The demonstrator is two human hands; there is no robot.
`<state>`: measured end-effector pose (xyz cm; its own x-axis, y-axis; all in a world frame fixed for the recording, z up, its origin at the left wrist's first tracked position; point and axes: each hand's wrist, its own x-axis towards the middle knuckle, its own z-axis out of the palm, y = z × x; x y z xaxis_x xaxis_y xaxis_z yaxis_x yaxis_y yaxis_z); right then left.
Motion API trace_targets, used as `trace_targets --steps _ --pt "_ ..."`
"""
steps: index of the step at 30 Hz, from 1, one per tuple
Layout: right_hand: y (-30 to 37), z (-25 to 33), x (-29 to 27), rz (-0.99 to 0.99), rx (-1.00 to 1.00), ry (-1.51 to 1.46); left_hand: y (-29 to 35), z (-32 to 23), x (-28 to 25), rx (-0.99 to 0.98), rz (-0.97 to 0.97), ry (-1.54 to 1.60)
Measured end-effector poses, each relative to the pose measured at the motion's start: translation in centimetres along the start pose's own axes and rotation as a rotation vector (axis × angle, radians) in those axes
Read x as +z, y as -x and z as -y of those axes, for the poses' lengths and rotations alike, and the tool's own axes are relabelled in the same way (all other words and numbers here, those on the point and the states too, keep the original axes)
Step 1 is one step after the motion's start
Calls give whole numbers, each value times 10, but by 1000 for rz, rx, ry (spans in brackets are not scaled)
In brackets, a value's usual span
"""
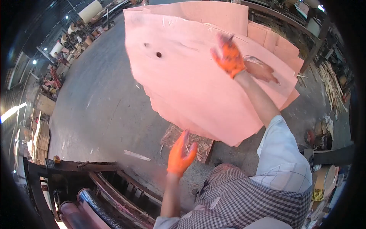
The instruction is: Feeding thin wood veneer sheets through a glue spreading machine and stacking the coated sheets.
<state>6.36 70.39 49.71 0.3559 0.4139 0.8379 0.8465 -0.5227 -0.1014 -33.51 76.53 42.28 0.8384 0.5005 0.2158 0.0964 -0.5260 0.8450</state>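
A stack of large, thin pinkish sheets [190, 84] that look like wood veneer lies in front of me. The top sheet has ragged edges, a small dark hole [159, 54] and a torn gap [263, 70] at its right. My right hand [230, 57], in a stained orange glove, is over the far right part of the top sheet, fingers apart and slightly blurred. Whether it touches the sheet I cannot tell. Close to the stack's near edge, my left hand [181, 154] in a matching glove has thumb and fingers apart, holding nothing.
A machine with rollers [89, 202] in a dark metal frame [114, 168] stands at the lower left. Under the near edge of the stack is a board [204, 149] strewn with scraps. Thin wood strips [329, 87] lie at the right. A loose sliver [137, 155] is on the concrete floor.
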Motion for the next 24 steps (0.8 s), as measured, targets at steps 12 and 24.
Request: trace_targets --steps 12,24 --pt "141 42 210 796 -127 311 318 31 -88 -738 -1161 -335" --pt "479 264 153 1882 -522 -341 510 19 -39 -768 -1953 44"
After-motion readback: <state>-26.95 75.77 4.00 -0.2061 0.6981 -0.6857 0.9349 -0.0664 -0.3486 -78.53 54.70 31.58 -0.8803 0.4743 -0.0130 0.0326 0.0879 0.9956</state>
